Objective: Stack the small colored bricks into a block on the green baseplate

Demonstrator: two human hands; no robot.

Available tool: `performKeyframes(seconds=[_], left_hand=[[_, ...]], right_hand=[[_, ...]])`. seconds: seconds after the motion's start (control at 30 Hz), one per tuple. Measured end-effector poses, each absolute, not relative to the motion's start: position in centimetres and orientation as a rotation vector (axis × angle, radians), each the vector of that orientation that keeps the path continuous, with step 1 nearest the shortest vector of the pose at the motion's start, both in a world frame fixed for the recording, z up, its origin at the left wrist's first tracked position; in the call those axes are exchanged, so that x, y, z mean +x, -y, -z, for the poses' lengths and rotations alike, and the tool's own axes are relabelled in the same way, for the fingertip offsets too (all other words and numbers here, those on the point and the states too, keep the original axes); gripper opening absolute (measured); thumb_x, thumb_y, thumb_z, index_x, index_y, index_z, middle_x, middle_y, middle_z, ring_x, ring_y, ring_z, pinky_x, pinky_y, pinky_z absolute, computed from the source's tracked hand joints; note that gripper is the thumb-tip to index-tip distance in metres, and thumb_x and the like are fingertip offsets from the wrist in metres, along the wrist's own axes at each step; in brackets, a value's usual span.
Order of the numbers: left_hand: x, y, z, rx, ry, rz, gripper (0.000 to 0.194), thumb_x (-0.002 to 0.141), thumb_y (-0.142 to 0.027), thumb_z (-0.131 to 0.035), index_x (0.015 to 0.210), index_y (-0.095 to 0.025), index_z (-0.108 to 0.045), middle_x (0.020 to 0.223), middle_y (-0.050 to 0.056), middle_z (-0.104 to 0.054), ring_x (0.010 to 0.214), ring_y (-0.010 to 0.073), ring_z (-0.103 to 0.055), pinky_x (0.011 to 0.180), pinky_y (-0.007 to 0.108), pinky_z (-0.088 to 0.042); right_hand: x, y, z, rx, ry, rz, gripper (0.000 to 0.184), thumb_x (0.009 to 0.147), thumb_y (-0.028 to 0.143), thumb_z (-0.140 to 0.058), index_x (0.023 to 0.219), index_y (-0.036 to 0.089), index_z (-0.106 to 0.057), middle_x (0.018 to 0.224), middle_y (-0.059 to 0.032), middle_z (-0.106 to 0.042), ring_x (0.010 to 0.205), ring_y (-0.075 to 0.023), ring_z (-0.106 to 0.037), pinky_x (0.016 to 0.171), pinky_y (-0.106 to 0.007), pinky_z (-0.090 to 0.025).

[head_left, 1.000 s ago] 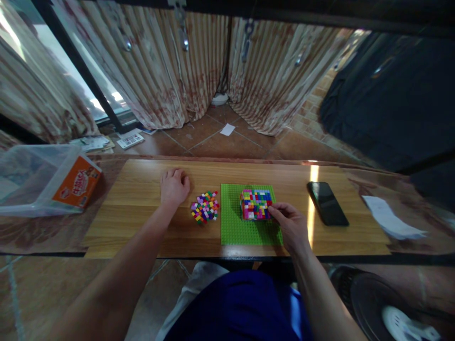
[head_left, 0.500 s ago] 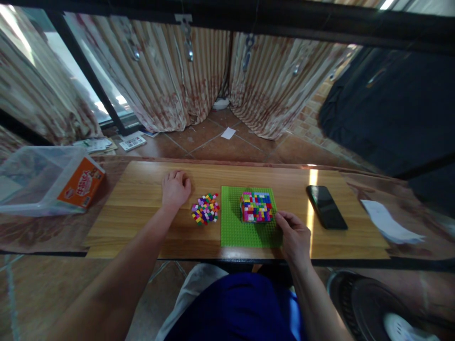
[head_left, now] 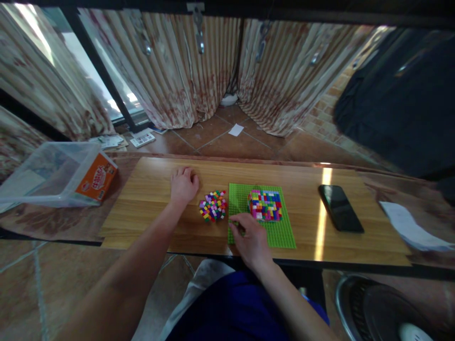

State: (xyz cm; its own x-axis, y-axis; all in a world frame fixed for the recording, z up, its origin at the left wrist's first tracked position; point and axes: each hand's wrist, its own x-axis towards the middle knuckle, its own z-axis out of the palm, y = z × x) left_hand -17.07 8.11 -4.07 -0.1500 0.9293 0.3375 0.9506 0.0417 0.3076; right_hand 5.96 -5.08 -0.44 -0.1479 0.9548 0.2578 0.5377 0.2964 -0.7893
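My left hand (head_left: 184,185) rests on the wooden board, its fingers loosely bent and nothing visible in them. Just right of it lies a pile of small coloured bricks (head_left: 213,206). A green baseplate (head_left: 280,236) sits beside the pile and carries a multicoloured brick block (head_left: 266,205), built in a box shape. Over the plate's left part is my right hand (head_left: 250,237). Its thumb and index finger are bent with a small gap between the tips, near the plate's left edge, and no brick shows between them. That hand covers part of the plate.
A black phone (head_left: 340,208) lies on the board's right side. White paper (head_left: 414,227) is farther right. On the left stands a clear plastic bin (head_left: 53,189) with an orange label. A fan (head_left: 377,308) is at the lower right, below the board's front edge (head_left: 320,263).
My right hand has moved left, from the plate's right edge across to its left edge. My left hand stays on the board. The whole view has shifted slightly.
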Motion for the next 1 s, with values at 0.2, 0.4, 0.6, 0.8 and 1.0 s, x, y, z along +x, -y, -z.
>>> performKeyframes(seconds=[0.2, 0.4, 0.6, 0.8, 1.0], left_hand=[[-17.2, -8.2, 4.4, -2.015, 2.232, 0.744, 0.031, 0.087, -0.029, -0.047, 0.110, -0.016, -0.063, 0.117, 0.013, -0.063, 0.113, 0.0307, -0.053, 0.100, 0.047, -0.040], [-17.2, -8.2, 4.4, -2.027, 2.237, 0.747, 0.031, 0.087, -0.029, -0.047, 0.111, -0.016, -0.062, 0.118, 0.014, -0.062, 0.113, 0.0312, -0.053, 0.100, 0.048, -0.040], [-17.2, -8.2, 4.3, -2.023, 2.223, 0.750, 0.029, 0.086, -0.028, -0.047, 0.108, -0.016, -0.063, 0.118, 0.014, -0.062, 0.112, 0.0310, -0.054, 0.100, 0.047, -0.040], [-17.3, -8.2, 4.2, -2.032, 2.219, 0.752, 0.029, 0.086, -0.028, -0.048, 0.107, -0.016, -0.063, 0.117, 0.013, -0.063, 0.110, 0.0307, -0.054, 0.099, 0.046, -0.041], [-17.3, -8.3, 4.3, -2.019, 2.214, 0.741, 0.030, 0.085, -0.029, -0.048, 0.108, -0.017, -0.064, 0.116, 0.012, -0.063, 0.109, 0.0309, -0.055, 0.098, 0.046, -0.042]], right_hand=[[4.1, 3.9, 2.6, -1.443, 2.008, -0.564, 0.016, 0.089, 0.016, -0.054, 0.098, 0.020, -0.067, 0.097, -0.0060, -0.068, 0.092, -0.0188, -0.062, 0.084, -0.030, -0.048], [3.4, 3.4, 2.8, -1.526, 2.120, -0.448, 0.015, 0.091, 0.017, -0.053, 0.095, 0.021, -0.067, 0.095, -0.0064, -0.068, 0.091, -0.0203, -0.061, 0.081, -0.031, -0.048], [4.1, 4.4, 1.8, -1.427, 1.994, -0.588, 0.015, 0.090, 0.015, -0.053, 0.090, 0.022, -0.067, 0.092, -0.0043, -0.068, 0.088, -0.0174, -0.062, 0.080, -0.029, -0.048], [7.5, 6.5, -0.9, -1.368, 1.745, -0.695, 0.012, 0.091, 0.023, -0.055, 0.091, 0.023, -0.067, 0.088, -0.0019, -0.068, 0.080, -0.0142, -0.063, 0.071, -0.025, -0.050], [13.8, 5.5, -1.1, -1.627, 1.458, -0.463, 0.017, 0.085, 0.036, -0.063, 0.089, 0.021, -0.070, 0.082, -0.0020, -0.069, 0.066, -0.0139, -0.060, 0.061, -0.026, -0.048]])
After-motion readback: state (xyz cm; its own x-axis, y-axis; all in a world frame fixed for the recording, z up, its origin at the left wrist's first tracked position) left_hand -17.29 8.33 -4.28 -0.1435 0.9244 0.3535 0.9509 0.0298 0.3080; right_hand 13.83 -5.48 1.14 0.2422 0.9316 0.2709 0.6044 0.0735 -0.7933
